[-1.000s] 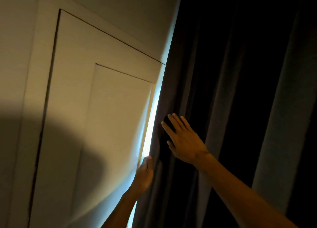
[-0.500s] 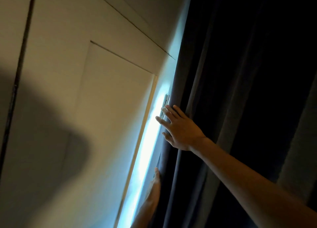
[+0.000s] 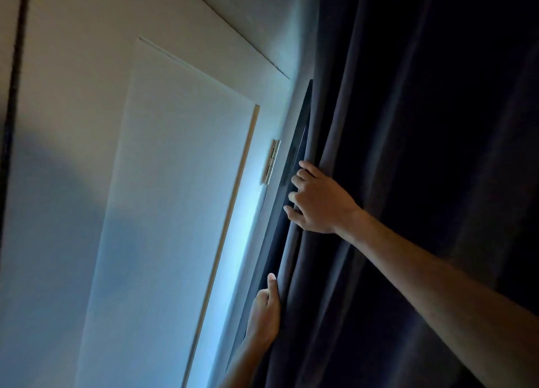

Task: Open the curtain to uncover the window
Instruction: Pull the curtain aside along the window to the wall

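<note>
Curtain (image 3: 393,154) hangs dark over the right side, its left edge just beside a pale panelled wall (image 3: 175,183) with a metal hinge (image 3: 271,161) and a strip of blue light. Low down, the left hand (image 3: 264,314) pinches that edge; higher, the right hand (image 3: 318,201) has its fingers (image 3: 297,180) curled round the edge.

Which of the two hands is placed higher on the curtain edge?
The right hand, beside the metal hinge; the left hand grips the curtain edge lower down.
</note>
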Available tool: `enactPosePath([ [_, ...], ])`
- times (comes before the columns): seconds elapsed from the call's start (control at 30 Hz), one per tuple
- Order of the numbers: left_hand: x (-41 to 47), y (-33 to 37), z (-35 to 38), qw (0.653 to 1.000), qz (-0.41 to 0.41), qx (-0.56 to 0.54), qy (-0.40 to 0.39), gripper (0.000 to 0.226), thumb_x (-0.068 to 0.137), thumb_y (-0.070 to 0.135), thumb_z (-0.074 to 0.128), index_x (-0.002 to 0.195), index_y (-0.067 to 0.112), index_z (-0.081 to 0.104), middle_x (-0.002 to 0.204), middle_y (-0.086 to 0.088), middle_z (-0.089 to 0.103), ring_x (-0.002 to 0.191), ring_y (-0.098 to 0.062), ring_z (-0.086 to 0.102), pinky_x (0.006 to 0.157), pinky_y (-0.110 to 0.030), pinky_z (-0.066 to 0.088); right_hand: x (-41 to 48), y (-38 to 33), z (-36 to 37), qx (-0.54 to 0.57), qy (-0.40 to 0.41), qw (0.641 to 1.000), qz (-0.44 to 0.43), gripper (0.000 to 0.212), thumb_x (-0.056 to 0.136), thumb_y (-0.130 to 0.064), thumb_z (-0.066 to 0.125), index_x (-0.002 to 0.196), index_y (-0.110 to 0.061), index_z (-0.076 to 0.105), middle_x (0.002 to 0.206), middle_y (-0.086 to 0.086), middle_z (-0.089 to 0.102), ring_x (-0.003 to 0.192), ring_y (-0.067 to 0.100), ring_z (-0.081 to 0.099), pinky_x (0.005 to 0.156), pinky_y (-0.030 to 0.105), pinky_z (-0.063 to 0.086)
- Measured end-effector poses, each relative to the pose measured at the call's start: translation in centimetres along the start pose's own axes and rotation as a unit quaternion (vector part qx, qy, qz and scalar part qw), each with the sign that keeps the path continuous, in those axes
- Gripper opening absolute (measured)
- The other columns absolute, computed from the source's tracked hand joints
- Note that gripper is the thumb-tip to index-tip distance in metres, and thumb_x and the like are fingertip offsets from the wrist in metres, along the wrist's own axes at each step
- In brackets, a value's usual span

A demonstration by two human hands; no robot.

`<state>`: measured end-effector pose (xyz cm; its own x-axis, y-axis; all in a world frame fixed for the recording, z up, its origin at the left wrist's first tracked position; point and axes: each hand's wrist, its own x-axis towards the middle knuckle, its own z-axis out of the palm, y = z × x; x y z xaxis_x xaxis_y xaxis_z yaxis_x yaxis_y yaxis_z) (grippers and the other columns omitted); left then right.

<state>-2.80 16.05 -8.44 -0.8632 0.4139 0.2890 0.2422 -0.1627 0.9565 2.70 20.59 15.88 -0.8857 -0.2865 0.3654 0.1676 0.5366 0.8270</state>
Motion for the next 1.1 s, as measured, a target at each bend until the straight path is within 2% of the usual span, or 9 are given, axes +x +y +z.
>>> enactPosePath([
  [0.07,0.2,0.3,0.0,1.0,0.02,0.006,-0.022,0.076,0.085,0.072,0.016,0.053,0.008,0.04,0.05,-0.01,0.04,0.048,-0.024,0.041,0.058,-0.044,0.041,0.3,0.4,-0.7,-0.009,0.008,1.0,-0.002,0.045,0.093,-0.042,0.043,0.091,-0.011,0.076,0.101,0.017,0.067,0.108,0.029,0.055,0.116,0.042,0.017],
  [0.13,-3.3,-0.5,0.0,0.998,0.0,0.011,-0.059,0.087,0.092,0.064,0.015,0.076,-0.01,0.059,0.069,-0.027,0.062,0.066,-0.036,0.062,0.075,-0.049,0.053,-1.9,-0.8,-2.3,-0.008,-0.031,0.999,-0.005,0.046,0.093,-0.043,0.041,0.091,-0.013,0.075,0.102,0.016,0.068,0.109,0.028,0.054,0.116,0.041,0.018],
  [0.27,-3.2,-1.1,-0.6,0.998,0.014,-0.01,-0.064,0.084,0.094,0.06,0.013,0.085,-0.004,0.067,0.08,-0.025,0.07,0.077,-0.03,0.07,0.084,-0.043,0.055,-1.4,-1.4,-2.6,-0.017,-0.03,0.999,-0.01,0.048,0.093,-0.045,0.039,0.089,-0.013,0.074,0.103,0.014,0.069,0.111,0.027,0.053,0.114,0.04,0.018],
  [0.43,-3.2,-1.4,-1.4,0.998,0.049,0.039,-0.01,0.069,0.083,0.07,0.011,0.051,0.018,0.043,0.051,-0.004,0.051,0.053,-0.02,0.055,0.061,-0.031,0.045,-2.9,-1.0,-3.1,-0.003,-0.011,1.0,0.001,0.049,0.094,-0.046,0.038,0.08,-0.013,0.071,0.087,0.009,0.071,0.101,0.026,0.056,0.112,0.038,0.023],
  [0.53,-3.9,-0.6,-1.1,0.996,0.056,0.066,-0.014,0.057,0.095,0.06,0.014,0.054,0.022,0.025,0.045,0.005,0.033,0.044,-0.009,0.036,0.057,-0.036,0.037,-4.7,-0.4,-3.7,0.0,0.0,1.0,0.017,0.048,0.092,-0.046,0.042,0.073,-0.013,0.071,0.078,0.01,0.07,0.094,0.027,0.059,0.107,0.039,0.028],
  [0.63,-5.2,-0.2,0.4,0.995,0.055,0.08,-0.02,0.056,0.098,0.05,0.017,0.051,0.02,0.021,0.038,0.002,0.037,0.038,-0.007,0.034,0.056,-0.036,0.033,-6.8,0.4,-4.4,0.007,-0.01,1.0,0.027,0.047,0.091,-0.045,0.044,0.056,-0.016,0.056,0.066,0.009,0.066,0.082,0.027,0.059,0.1,0.038,0.033],
  [0.83,-7.7,0.9,4.5,0.992,0.092,0.075,-0.049,0.062,0.102,0.035,0.016,0.061,0.004,0.051,0.074,-0.024,0.067,0.077,-0.022,0.066,0.076,-0.038,0.047,-11.2,2.4,-5.7,-0.014,-0.041,0.998,0.045,0.044,0.085,-0.042,0.054,0.054,-0.01,0.055,0.059,0.012,0.063,0.065,0.028,0.06,0.091,0.04,0.038],
  [0.93,-8.8,1.8,6.5,0.99,0.077,0.079,-0.084,0.068,0.1,0.037,0.014,0.081,-0.006,0.063,0.097,-0.028,0.069,0.095,-0.024,0.064,0.091,-0.041,0.047,-13.8,3.5,-6.1,-0.036,-0.065,0.995,0.06,0.042,0.084,-0.042,0.054,0.062,-0.007,0.064,0.064,0.014,0.066,0.065,0.029,0.062,0.091,0.038,0.038],
  [1.1,-11.1,3.0,10.4,0.989,0.069,0.076,-0.108,0.061,0.1,0.035,0.013,0.065,-0.006,0.041,0.084,-0.04,0.06,0.083,-0.048,0.059,0.069,-0.042,0.042,-18.5,5.9,-6.5,-0.062,-0.07,0.992,0.079,0.042,0.085,-0.045,0.048,0.059,-0.013,0.056,0.069,0.013,0.066,0.056,0.025,0.049,0.089,0.038,0.038],
])
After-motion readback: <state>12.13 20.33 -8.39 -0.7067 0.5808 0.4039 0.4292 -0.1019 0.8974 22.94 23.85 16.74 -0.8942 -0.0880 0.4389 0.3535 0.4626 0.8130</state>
